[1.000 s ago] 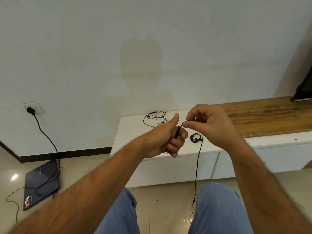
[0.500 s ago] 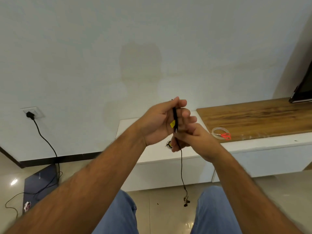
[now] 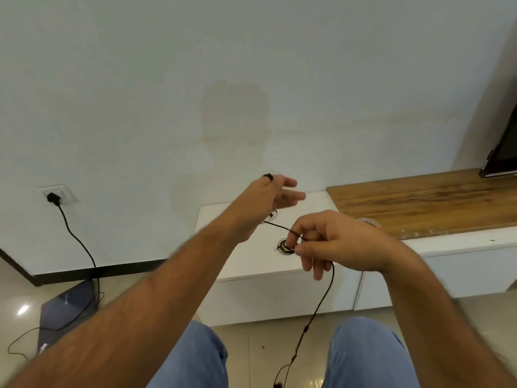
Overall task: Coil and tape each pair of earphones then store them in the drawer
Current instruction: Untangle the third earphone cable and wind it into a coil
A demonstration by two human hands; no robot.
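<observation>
A black earphone cable [image 3: 321, 301] runs from my left hand [image 3: 265, 200] to my right hand [image 3: 341, 245] and hangs down between my knees. My left hand is raised with fingers stretched out and a loop of the cable over its top. My right hand pinches the cable a short way to the right and lower. A coiled pair of earphones with yellow tape [image 3: 285, 247] lies on the white cabinet [image 3: 243, 261], just left of my right hand. Another loose pair [image 3: 272, 216] shows partly behind my left hand. The white drawer fronts [image 3: 279, 298] are shut.
A tape roll [image 3: 368, 220] with a bit of red beside it peeks out behind my right hand, on the wooden top [image 3: 419, 203]. A dark screen [image 3: 503, 152] leans at far right. On the floor at left lie a laptop [image 3: 67, 306] and a charger lead [image 3: 81, 247].
My hands, close together before, have parted. The left hand opened its fingers and rose; the right hand drew the cable down and to the right.
</observation>
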